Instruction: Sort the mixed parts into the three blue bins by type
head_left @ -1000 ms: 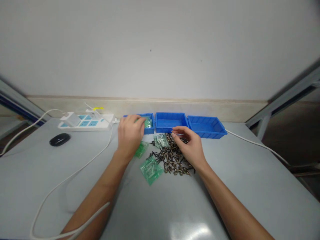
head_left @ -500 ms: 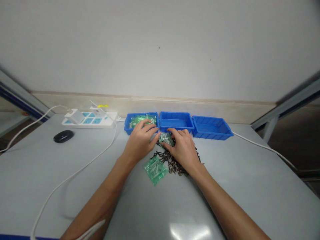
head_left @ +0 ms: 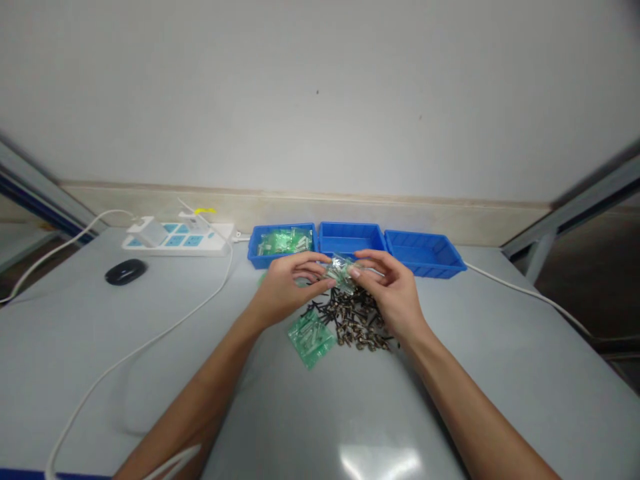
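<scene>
Between my hands is a small clear plastic bag (head_left: pixel 341 272) with pale parts in it, held over a pile of dark screws (head_left: pixel 357 323). My left hand (head_left: pixel 287 287) pinches the bag's left edge between thumb and fingers. On the other side, my right hand (head_left: pixel 395 290) grips it with the thumb on top. A green-tinted bag (head_left: pixel 311 340) of similar pale parts lies flat on the table at the pile's near left. Part of another green thing shows behind my left hand; most of it is hidden.
Behind my hands, three blue bins stand in a row: the left bin (head_left: pixel 253 252) holds green bags, while the middle bin (head_left: pixel 351 231) and right bin (head_left: pixel 425 252) show bare floors. A white power strip (head_left: pixel 215 247), black mouse (head_left: pixel 126 272) and white cable (head_left: pixel 200 309) lie at left.
My left hand has come down and right from beside the left bin to the clear bag. My right hand has shifted right, and the bag is now lifted, uncovering more screws.
</scene>
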Demonstrator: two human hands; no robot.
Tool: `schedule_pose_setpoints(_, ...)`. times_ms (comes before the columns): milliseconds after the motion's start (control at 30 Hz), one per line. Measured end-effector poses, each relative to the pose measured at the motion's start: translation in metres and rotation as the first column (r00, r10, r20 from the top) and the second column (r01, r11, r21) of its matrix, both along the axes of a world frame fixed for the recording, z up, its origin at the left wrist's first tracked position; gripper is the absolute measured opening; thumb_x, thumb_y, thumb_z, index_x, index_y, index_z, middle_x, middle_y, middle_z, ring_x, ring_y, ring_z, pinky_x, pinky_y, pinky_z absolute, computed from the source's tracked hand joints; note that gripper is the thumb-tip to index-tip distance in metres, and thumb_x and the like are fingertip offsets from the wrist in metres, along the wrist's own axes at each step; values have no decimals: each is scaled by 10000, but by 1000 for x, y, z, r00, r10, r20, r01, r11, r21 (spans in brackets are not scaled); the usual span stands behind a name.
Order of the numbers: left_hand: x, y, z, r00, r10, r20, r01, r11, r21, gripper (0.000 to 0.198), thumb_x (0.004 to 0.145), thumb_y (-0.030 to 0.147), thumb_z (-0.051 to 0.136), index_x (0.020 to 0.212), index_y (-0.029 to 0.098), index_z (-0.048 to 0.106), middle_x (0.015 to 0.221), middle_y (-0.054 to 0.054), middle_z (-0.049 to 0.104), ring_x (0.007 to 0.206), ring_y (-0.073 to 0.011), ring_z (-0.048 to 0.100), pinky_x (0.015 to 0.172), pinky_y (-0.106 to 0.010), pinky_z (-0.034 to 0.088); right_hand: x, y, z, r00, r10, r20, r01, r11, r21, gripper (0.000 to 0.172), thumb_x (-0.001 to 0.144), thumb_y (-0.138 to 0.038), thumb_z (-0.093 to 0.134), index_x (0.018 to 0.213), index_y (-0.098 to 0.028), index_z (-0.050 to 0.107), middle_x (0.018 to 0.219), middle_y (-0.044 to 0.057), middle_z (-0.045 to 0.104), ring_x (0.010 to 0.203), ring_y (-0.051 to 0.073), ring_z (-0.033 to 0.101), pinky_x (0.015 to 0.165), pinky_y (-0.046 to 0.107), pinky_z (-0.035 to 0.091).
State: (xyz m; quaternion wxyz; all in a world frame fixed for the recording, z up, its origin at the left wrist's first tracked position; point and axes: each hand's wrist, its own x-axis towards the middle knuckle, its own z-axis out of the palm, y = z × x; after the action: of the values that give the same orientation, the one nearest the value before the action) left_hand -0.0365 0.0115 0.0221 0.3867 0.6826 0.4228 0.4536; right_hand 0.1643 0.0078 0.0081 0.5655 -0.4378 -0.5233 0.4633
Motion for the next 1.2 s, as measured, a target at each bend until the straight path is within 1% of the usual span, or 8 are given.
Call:
schedule_pose_setpoints(233, 15, -3, -7, 982, -9, 191, 32, 992, -121, 305, 754, 245, 787, 1032, 163, 692, 909, -77, 786, 824, -199, 764, 790, -330, 650, 6, 2, -3, 997, 60, -52, -60, 998, 7, 380, 713, -366, 870, 1031, -237, 708, 884, 23, 750, 788, 182, 720, 760, 342, 603)
schedule_pose_setpoints(467, 16, -6, 2, 992, 118, 39, -123, 978, 169, 156, 846, 252, 736, 966, 153, 731, 956, -92, 780, 856, -193, 743, 782, -328, 633, 2, 0, 3, 994, 79, -77, -79, 997, 2, 348, 691, -329, 881, 980, -233, 712, 890, 28, 774, 870, 198, 745, 844, 367, 603)
schedule_pose_setpoints(600, -3, 0, 11, 896, 415, -159, -255, 774, 580, 134, 916, 191, 660, 1015, 181, 750, 1000, -76, 778, 912, -189, 718, 858, -346, 590, 2, 0, 3, 994, 69, -80, -69, 998, -1, 350, 702, -340, 876, 989, -236, 705, 994, 52, 787, 969, 215, 742, 949, 415, 579)
schedule_pose_setpoints(700, -27, 8, 12, 742, 624, -245, -296, 632, 716, 183, 949, 163, 584, 994, 178, 761, 1029, -81, 765, 973, -211, 706, 917, -370, 552, 2, 0, 3, 995, 65, -75, -66, 998, -15, 337, 715, -361, 868, 985, -234, 710, 984, 55, 788, 960, 211, 739, 947, 411, 575)
schedule_pose_setpoints(767, -42, 12, 9, 594, 725, -349, -316, 609, 728, 191, 929, 164, 586, 976, 175, 770, 1058, -95, 761, 992, -257, 702, 902, -401, 533, 2, 0, 3, 995, 62, -76, -64, 998, -27, 334, 719, -369, 868, 985, -233, 717, 975, 52, 786, 953, 204, 735, 938, 396, 574)
schedule_pose_setpoints(967, -52, 13, 7, 357, 627, -692, -343, 778, 527, 317, 968, 351, 548, 882, 165, 790, 901, -120, 772, 890, -310, 691, 791, -408, 503, 3, 1, 1, 995, 70, -64, -72, 997, -38, 330, 725, -393, 869, 985, -244, 731, 952, 39, 778, 908, 186, 725, 879, 351, 573)
schedule_pose_setpoints(1100, -46, 11, 13, 464, 654, -597, -276, 747, 604, 318, 982, 340, 530, 911, 146, 771, 938, -123, 766, 970, -294, 658, 895, -410, 499, 4, 1, -2, 996, 72, -51, -74, 997, -34, 296, 761, -403, 844, 995, -254, 740, 956, 39, 776, 877, 179, 719, 815, 327, 566)
schedule_pose_setpoints(1200, -43, 6, 17, 591, 450, -670, -95, 863, 496, 255, 966, 313, 561, 989, 151, 756, 986, -101, 766, 904, -237, 691, 858, -355, 530, 5, 1, -2, 997, 66, -42, -67, 997, -41, 280, 779, -403, 829, 1001, -254, 743, 948, 39, 777, 848, 172, 714, 783, 314, 554)
